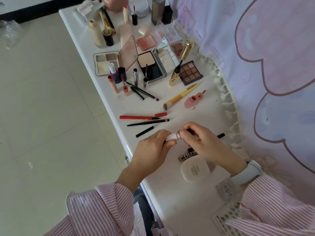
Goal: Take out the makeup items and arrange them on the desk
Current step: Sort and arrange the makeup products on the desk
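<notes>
A small white tube [172, 136] with a reddish neck sits between both hands, just above the white desk [170, 198], near the desk's middle. The left hand [154, 149] curls its fingers and thumb around the tube's white end; the right hand [199, 142] pinches the other end, where a dark part shows under the fingers. A pale band [245, 172] sits on the right wrist, and both sleeves are pink-striped.

Just near of the hands lie a pale rounded compact [195, 169] and a dark stick printed with letters [186, 156], partly under the right hand. A black pencil [221, 135] pokes out to the right of the right hand. Just far of the hands lie a black cap [144, 132], a black liner [148, 122], a red pen [139, 117] and its red cap [161, 114].

Farther off are a yellow-handled brush [180, 95], a tipped pink bottle [191, 101], a yellow mascara tube [175, 76], a brown eyeshadow palette [190, 72] and an open powder compact [150, 65]. A white perforated basket [226, 217] sits at the near right edge.
</notes>
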The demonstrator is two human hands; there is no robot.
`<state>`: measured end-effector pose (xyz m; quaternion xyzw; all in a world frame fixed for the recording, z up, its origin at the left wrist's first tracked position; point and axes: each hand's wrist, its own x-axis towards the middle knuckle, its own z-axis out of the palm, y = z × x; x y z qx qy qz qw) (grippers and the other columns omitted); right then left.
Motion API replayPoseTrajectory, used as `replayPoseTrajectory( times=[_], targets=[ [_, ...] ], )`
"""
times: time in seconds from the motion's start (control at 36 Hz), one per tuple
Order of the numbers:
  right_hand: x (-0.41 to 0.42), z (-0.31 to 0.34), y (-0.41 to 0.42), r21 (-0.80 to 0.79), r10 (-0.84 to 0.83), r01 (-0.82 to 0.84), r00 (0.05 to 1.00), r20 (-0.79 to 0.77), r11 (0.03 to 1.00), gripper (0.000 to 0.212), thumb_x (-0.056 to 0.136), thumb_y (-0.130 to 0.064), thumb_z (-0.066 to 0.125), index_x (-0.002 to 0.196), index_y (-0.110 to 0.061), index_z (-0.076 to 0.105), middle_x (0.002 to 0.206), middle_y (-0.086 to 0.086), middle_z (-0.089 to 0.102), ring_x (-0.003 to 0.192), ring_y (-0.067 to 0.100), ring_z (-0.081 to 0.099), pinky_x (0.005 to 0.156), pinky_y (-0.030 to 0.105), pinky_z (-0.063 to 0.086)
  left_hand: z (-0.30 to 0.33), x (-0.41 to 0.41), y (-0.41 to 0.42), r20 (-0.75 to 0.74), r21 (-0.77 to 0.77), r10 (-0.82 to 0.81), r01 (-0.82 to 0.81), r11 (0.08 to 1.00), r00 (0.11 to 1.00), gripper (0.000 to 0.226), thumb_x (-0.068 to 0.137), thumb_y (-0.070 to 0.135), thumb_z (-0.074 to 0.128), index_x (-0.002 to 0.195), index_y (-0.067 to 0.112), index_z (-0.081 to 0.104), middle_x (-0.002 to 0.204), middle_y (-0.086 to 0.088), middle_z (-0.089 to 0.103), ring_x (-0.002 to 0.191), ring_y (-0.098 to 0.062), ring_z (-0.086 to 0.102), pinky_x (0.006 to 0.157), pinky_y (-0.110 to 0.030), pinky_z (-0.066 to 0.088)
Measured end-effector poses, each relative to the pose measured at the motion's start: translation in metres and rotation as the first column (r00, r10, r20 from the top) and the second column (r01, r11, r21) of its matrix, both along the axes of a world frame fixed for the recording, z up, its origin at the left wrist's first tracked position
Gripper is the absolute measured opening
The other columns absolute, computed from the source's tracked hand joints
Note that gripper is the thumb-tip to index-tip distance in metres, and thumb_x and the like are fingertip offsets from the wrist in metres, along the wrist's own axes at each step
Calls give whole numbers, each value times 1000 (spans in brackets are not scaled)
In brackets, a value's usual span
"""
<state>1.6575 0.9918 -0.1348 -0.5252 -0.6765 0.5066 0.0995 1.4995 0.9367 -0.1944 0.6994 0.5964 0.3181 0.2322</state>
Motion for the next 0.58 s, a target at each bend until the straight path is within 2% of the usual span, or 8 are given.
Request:
replayPoseTrajectory(
  times=[0.06,0.17,0.25,0.31,0.39,0.44,0.5,0.58],
  targets=[
    [4,0,2,49,14,-14,1000,14,999,6,92,-24,50,91,-25,55,77,-3,58,62,-1,51,61,14,42,-1,0,0,8,-12,-14,14,1000,1000,59,97,52,20,94,8,58,77,3,56,54,-8,39,43,-24,35],
    [22,6,13,-9,-69,68,997,-38,998,7,90,-16,53,89,-23,55,78,2,59,70,13,56,68,24,46,-2,0,-1,93,-81,52,-44,996,994,51,93,48,28,98,7,58,84,10,47,61,-10,43,51,-25,36],
    [33,6,20,-77,-258,248,953,-157,966,10,91,-10,50,89,-19,55,75,2,58,63,7,51,58,15,42,3,4,0,223,-174,175,-137,975,959,50,91,52,26,101,12,54,78,10,47,63,-7,46,54,-17,35],
    [37,4,22,-131,-392,372,895,-214,919,13,93,-8,48,95,-18,56,76,2,58,65,10,51,57,17,43,8,10,0,297,-237,234,-166,957,926,45,93,54,23,104,18,48,79,11,54,70,-7,51,58,-15,38],
    [42,-4,21,-135,-441,423,882,-165,896,21,96,-11,44,113,-17,54,85,0,61,78,13,56,71,25,47,15,23,5,352,-351,262,-132,927,899,43,90,55,18,104,23,42,94,15,60,86,0,56,70,-14,41],
    [44,-9,19,-85,-451,444,884,-120,892,22,97,-14,42,116,-18,52,93,-3,63,88,12,58,77,25,48,16,33,10,339,-353,237,-111,929,910,47,90,58,19,104,21,45,103,8,62,89,-5,57,72,-15,42],
    [45,-15,19,-26,-461,461,883,-90,887,20,97,-16,41,114,-18,51,99,-6,63,92,10,59,75,22,48,11,42,18,294,-269,243,-164,949,924,40,96,48,34,105,14,55,100,0,61,87,-11,53,71,-15,40],
    [45,-24,23,39,-490,493,869,-69,869,15,97,-20,41,109,-18,50,103,-7,64,90,9,59,70,21,47,6,55,31,250,-166,315,-280,946,916,24,87,26,62,102,7,67,98,-2,55,88,-9,47,74,-8,32]
  ],
)
